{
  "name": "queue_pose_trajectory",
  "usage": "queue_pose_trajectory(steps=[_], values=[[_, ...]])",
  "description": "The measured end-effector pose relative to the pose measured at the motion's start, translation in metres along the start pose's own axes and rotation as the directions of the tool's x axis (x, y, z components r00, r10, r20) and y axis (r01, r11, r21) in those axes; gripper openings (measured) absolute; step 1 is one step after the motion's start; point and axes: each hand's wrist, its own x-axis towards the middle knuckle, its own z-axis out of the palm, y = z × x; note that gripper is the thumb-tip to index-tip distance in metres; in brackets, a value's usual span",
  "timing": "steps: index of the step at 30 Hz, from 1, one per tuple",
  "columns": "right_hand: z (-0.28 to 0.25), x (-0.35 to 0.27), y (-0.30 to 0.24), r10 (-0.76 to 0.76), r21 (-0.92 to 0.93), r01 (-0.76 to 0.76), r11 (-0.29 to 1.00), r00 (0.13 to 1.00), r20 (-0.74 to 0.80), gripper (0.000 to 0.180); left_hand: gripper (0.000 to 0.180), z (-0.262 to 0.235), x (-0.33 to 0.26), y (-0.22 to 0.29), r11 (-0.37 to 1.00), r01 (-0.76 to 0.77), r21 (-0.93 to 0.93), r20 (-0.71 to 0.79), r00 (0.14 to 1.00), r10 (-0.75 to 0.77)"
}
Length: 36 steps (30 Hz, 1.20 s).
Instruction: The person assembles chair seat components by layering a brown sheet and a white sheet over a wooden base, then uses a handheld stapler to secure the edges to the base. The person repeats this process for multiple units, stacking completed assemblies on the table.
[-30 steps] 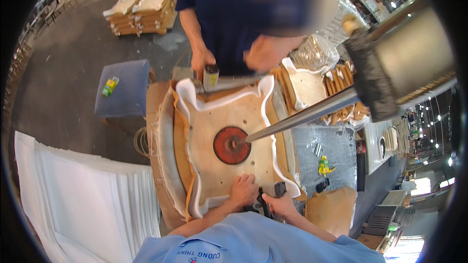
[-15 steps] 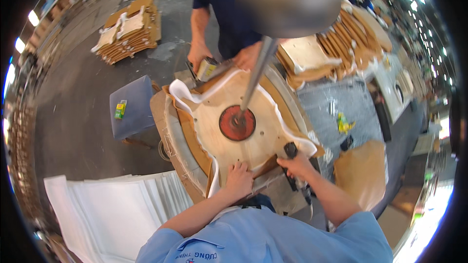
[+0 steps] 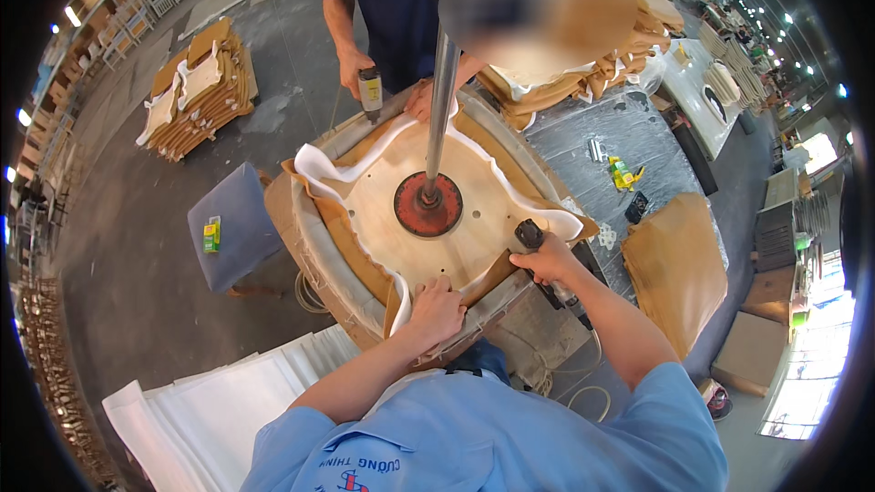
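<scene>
From the head view, taking the red disc (image 3: 428,204) as the clock's centre: the wooden panel (image 3: 383,191) lies pinned beneath it on the bench (image 3: 332,271). The hands have parted compared with a second ago, and along the near edge the brown cover (image 3: 492,279) now shows where white lining showed then; I'd judge that side is being drawn in for fixing.

The left hand (image 3: 436,310) sits at 6 o'clock, fingers together on the panel's edge; I can't tell whether it pinches the cover. At 4 o'clock the right hand (image 3: 550,262) is wrapped round a hose-fed hand tool (image 3: 529,234), whose long axis runs 11 to 5, black head toward 11. The panel, roughly square with no clear long axis, points its corners at about 3, 7, 10 and 12.
</scene>
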Motion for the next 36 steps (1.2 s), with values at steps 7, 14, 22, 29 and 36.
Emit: queue_pose_trajectory(steps=[7,14,22,29,36], values=[[0.004,-0.001,-0.003,-0.020,-0.043,0.018,0.999,0.998,-0.052,0.049,0.027,0.011,0.009,-0.008,0.996,-0.088,-0.015,-0.129,0.988,0.085],[0.016,-0.033,0.012,-0.034,0.080,0.034,0.996,0.999,0.002,0.031,0.021,0.026,0.014,-0.020,0.979,-0.078,-0.188,-0.270,0.963,0.025],[0.087,-0.062,0.005,-0.027,0.307,-0.009,0.952,0.993,0.115,0.021,0.019,0.031,0.015,-0.022,0.963,-0.110,-0.247,-0.465,0.885,-0.018],[0.093,-0.055,-0.013,0.005,0.187,-0.024,0.982,0.995,0.102,0.021,0.012,0.034,0.018,-0.025,0.952,-0.096,-0.291,-0.453,0.890,-0.049],[0.094,-0.047,-0.036,0.084,-0.064,-0.076,0.995,0.988,0.133,0.035,0.008,0.039,0.018,-0.025,0.963,-0.062,-0.261,-0.432,0.900,-0.059]])
